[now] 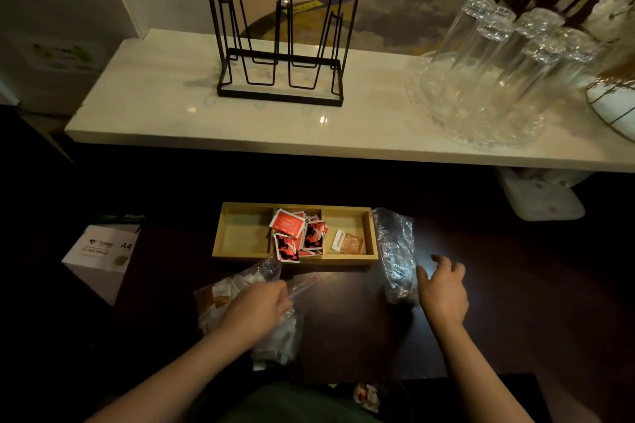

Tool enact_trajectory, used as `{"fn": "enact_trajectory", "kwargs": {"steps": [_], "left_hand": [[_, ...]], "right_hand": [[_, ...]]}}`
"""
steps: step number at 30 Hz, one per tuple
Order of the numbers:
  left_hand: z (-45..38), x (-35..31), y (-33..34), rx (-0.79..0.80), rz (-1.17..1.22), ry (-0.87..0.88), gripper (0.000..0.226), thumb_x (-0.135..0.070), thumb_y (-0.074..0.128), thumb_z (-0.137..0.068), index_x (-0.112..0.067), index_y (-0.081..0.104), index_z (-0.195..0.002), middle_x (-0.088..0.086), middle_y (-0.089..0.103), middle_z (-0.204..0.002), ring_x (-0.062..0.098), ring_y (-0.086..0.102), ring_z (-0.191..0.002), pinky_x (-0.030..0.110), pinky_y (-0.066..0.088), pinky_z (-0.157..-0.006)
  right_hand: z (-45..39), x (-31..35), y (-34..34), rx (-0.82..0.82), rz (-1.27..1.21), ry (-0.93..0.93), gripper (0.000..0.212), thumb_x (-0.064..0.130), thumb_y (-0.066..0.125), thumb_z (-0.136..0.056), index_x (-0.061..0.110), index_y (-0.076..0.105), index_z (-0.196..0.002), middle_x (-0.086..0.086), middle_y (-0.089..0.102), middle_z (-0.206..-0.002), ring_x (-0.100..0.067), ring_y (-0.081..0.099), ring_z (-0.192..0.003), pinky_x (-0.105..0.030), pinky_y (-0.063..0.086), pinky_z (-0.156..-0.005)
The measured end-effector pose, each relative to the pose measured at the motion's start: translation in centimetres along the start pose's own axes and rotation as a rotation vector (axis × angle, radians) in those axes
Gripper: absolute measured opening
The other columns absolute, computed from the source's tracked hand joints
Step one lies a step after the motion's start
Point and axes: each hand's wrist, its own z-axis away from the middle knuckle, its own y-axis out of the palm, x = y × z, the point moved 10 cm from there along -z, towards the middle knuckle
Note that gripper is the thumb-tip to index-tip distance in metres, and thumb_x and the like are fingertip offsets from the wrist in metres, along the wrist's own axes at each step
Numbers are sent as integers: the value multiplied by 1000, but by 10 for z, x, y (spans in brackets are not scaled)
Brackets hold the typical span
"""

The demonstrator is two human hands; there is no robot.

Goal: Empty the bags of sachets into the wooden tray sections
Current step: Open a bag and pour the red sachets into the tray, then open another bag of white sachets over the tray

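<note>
A wooden tray (372, 233) with three sections lies on the dark table. Its left section is bare, the middle one holds several red sachets (297, 233), and the right one holds one brown sachet (348, 242). My left hand (257, 311) rests on a clear bag of white and brown sachets (220, 295) in front of the tray, fingers closed on its plastic. My right hand (443, 288) is spread open, touching the side of a crumpled clear bag (395, 251) that lies to the right of the tray. What that bag holds I cannot tell.
A white counter (171, 106) stands behind the table with a black wire rack (280, 41) and upturned glasses on a glass platter (481, 106). A box of A4 paper (101, 251) sits at the left. A small red and white wrapper (367, 395) lies near my lap.
</note>
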Motion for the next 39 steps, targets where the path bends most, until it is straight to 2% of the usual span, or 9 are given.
{"fn": "enact_trajectory", "kwargs": {"steps": [4,8,12,15,21,26,31,33,39], "left_hand": [[-2,11,-15,123,257,3,24,-22,58,-89,-27,52,-66,-7,57,-69,8,53,-63,20,40,-60],[11,1,-47,192,589,3,19,-16,58,-90,-16,59,-70,-3,57,-70,4,50,-58,17,41,-54],[25,-19,-61,260,823,3,13,-11,58,-89,-10,61,-76,0,62,-71,6,58,-61,18,48,-54],[30,-33,-65,240,980,-7,11,-6,59,-87,-7,62,-77,2,67,-66,14,68,-65,21,55,-59],[24,-38,-78,24,1020,-25,7,-7,60,-87,-3,63,-83,7,64,-66,15,65,-54,26,56,-52],[24,-39,-74,-162,941,-48,13,-13,65,-84,-13,63,-71,2,64,-63,10,62,-50,26,49,-44],[27,-34,-61,-174,917,-72,23,-14,66,-84,-20,59,-63,-5,60,-58,7,59,-44,27,47,-42],[29,-31,-60,-151,931,-80,16,-17,67,-83,-16,61,-68,-3,62,-63,6,60,-48,27,48,-45],[35,-23,-48,-54,1016,-124,23,-22,69,-81,-1,66,-88,12,68,-80,12,66,-63,25,51,-48]], "right_hand": [[20,49,-11,-54,-94,-222,26,20,59,-90,13,57,-115,-11,49,-122,-31,62,-86,-32,40,-67],[66,120,15,278,-295,-504,11,9,64,-87,20,66,-91,4,64,-88,1,54,-71,-7,40,-63],[116,178,19,646,-544,-564,14,8,63,-88,21,64,-83,3,63,-74,-14,60,-63,-30,55,-61],[143,208,14,797,-616,-623,7,7,65,-87,11,64,-93,-6,67,-83,-18,65,-74,-37,58,-73],[145,223,-9,546,-447,-791,22,19,71,-82,21,66,-103,7,64,-90,-6,60,-78,-27,54,-73],[171,221,-5,442,-190,-939,55,25,70,-80,23,48,-130,6,49,-119,-10,53,-105,-23,48,-88],[178,220,-15,297,-185,-967,47,13,60,-83,21,50,-128,1,58,-121,-15,57,-107,-24,46,-82],[175,219,-13,352,-217,-941,40,13,61,-85,22,56,-124,4,64,-117,-10,60,-105,-26,51,-86],[154,200,-5,516,-365,-716,14,20,70,-81,25,72,-94,19,65,-74,1,64,-74,-14,51,-67]]}}
